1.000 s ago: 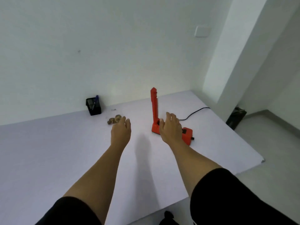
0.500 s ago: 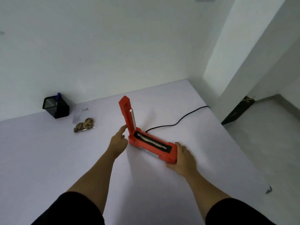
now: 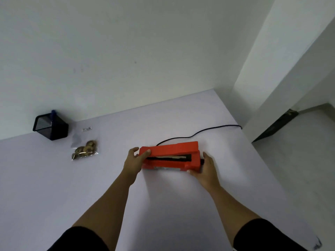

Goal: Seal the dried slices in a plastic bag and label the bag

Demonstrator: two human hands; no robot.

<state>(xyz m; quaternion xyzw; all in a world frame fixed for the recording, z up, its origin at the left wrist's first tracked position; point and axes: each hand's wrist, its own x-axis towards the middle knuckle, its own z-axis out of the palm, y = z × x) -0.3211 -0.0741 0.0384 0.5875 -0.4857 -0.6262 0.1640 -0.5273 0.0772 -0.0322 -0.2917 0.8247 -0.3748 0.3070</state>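
On the white table's (image 3: 54,187) far left, a clear plastic bag (image 3: 85,140) holds brown dried slices (image 3: 85,151); its mouth is too faint to judge. The black mesh pen holder (image 3: 50,127) beside it holds a blue pen (image 3: 53,113). The left hand (image 3: 135,161) and right hand (image 3: 206,169) grasp the orange heat sealer's (image 3: 170,153) ends.

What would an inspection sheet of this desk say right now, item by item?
Surface: pale table, flat, set against a white wall.
Job's things: clear plastic bag holding dried slices lies flat; small label at its far end; orange sealer, lid almost down.
Clutter: black mesh pen holder with a blue pen.
Hands: left hand grips the sealer's left end; right hand holds its right end.
Cables: black cable runs from the sealer off the table's right edge.
Surroundings: white pillar; dark object on the floor.
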